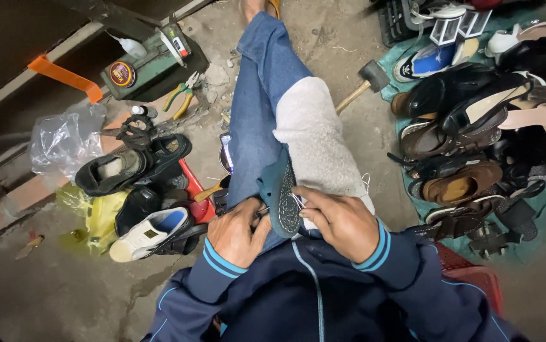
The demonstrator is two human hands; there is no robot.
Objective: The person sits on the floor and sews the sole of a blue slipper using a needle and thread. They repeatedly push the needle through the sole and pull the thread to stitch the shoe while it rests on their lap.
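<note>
The person sits low over the concrete floor (64,297) with a small dark teal shoe with a grey, finely patterned rubber sole (280,193) propped on edge across the lap, sole turned to the camera. The sole's tread is a tight grid of small bumps, worn paler along the middle, and the teal upper curls over its top rim. It rests against a pale grey fleecy cloth (314,142) draped over the blue denim knee (257,95).

The left hand (235,231) sits just beside the shoe's heel end, fingers curled in tight around something slim at the sole's edge; what it is I cannot tell. The right hand (342,221) is closed over the shoe's other side, fingers bent against the sole and upper, pinning it.

To the left lie a black worn leather shoe (117,168) and a white sneaker with a blue lining (149,231). A wooden-handled rubber mallet (365,82) lies on the floor, near a heap of brown and black sandals and shoes (463,164) on the right.
</note>
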